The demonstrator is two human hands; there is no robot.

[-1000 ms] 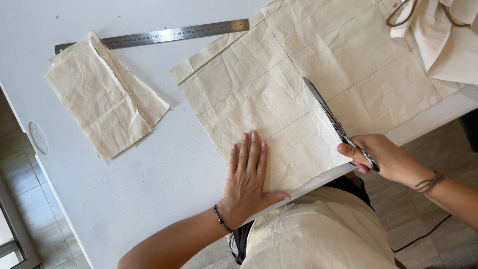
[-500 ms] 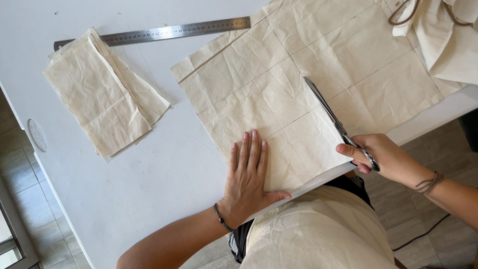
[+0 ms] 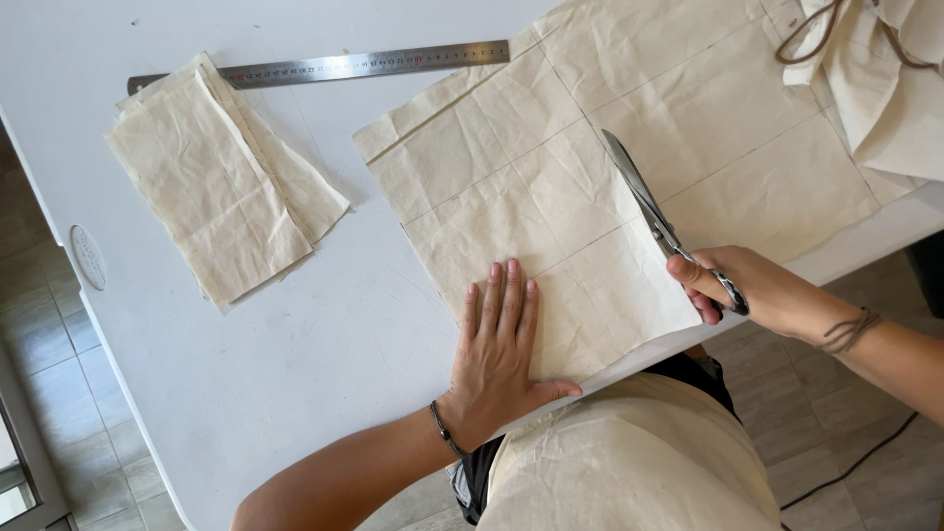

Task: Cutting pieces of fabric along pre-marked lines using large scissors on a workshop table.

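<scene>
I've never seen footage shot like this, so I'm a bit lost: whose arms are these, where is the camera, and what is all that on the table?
The camera sits on a person's head and looks down, so both arms are that person's own. There is no machine here.

The left hand lies flat, pressing down a large cream cloth marked with ruled lines. The right hand grips the handles of metal scissors, whose blades lie on the cloth along one line.

All of it rests on a white table. To the left lies a stack of smaller cut cloth pieces, and above it a long steel ruler. At the top right is a bunched heap of more cloth with a brown cord.
</scene>
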